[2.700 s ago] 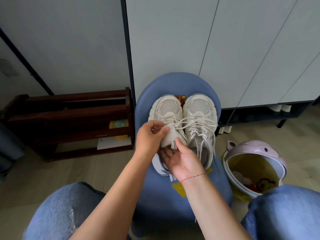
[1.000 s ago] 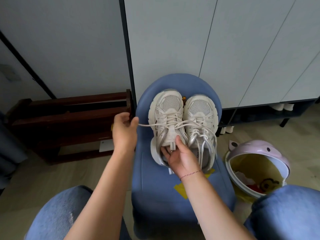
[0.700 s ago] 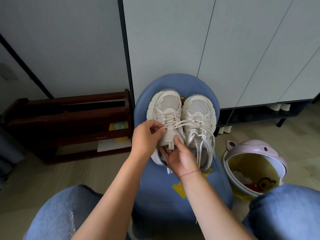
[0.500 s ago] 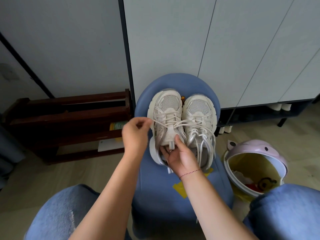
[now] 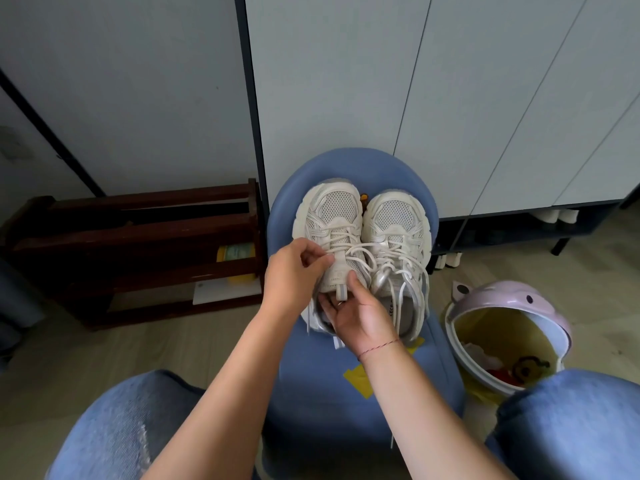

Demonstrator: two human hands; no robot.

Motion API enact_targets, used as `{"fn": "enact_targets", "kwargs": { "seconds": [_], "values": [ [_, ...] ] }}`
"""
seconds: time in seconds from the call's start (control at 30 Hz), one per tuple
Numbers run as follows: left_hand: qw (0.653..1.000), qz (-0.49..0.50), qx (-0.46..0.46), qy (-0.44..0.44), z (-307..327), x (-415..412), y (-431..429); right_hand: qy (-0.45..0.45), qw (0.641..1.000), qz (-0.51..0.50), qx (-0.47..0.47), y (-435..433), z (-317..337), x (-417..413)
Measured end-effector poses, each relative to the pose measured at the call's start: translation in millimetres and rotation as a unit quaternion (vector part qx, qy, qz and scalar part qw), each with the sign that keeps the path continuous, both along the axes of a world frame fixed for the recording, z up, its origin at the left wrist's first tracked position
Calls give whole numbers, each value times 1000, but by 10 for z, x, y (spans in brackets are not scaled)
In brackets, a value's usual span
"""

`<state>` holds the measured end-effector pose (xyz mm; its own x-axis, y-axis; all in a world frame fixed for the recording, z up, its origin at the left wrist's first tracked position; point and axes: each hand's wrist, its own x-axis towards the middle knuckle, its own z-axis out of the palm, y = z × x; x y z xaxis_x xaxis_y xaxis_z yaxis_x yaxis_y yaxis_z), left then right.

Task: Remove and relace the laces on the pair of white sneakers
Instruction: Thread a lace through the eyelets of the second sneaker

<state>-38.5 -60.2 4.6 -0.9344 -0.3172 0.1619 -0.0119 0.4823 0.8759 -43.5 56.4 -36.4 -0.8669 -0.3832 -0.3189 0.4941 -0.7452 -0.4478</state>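
Observation:
Two white mesh sneakers stand side by side, toes away from me, on a blue stool [image 5: 360, 393]. The left sneaker [image 5: 330, 223] has its tongue pulled back toward me. My right hand [image 5: 356, 315] grips that tongue and the shoe's opening, thumb on top. My left hand [image 5: 294, 273] sits at the left sneaker's left side and pinches its white lace [image 5: 341, 245] near the upper eyelets. The right sneaker [image 5: 398, 233] has loose laces trailing over its heel and down the stool.
A dark wooden rack [image 5: 138, 244] stands on the floor to the left. A pink lidded bin [image 5: 502, 327] with toys inside sits to the right of the stool. White cabinet doors [image 5: 450, 98] rise behind. My knees in blue jeans frame the bottom.
My left hand pulled a lace end far out to the left, returned to the shoe, drew out again, and is now back at the eyelets. My right hand stayed on the tongue.

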Motion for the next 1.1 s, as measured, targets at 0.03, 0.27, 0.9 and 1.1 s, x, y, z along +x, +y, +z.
{"fn": "enact_targets", "kwargs": {
  "seconds": [0.03, 0.27, 0.9, 1.1],
  "values": [
    [1000, -9, -17, -7, 12, -1, 3, -3, 1000, 2, 2, -3, 1, 0],
    [980, 180, 80, -10, 58, -18, -199, -27, 999, -19, 11, -16, -41, -31],
    [976, 156, 147, -27, 87, 4, -248, -32, 999, -21, 14, -13, -2, -22],
    [976, 55, 190, -87, 162, 38, -211, -67, 986, 28, 153, 54, 135, 34]
  ]
}}
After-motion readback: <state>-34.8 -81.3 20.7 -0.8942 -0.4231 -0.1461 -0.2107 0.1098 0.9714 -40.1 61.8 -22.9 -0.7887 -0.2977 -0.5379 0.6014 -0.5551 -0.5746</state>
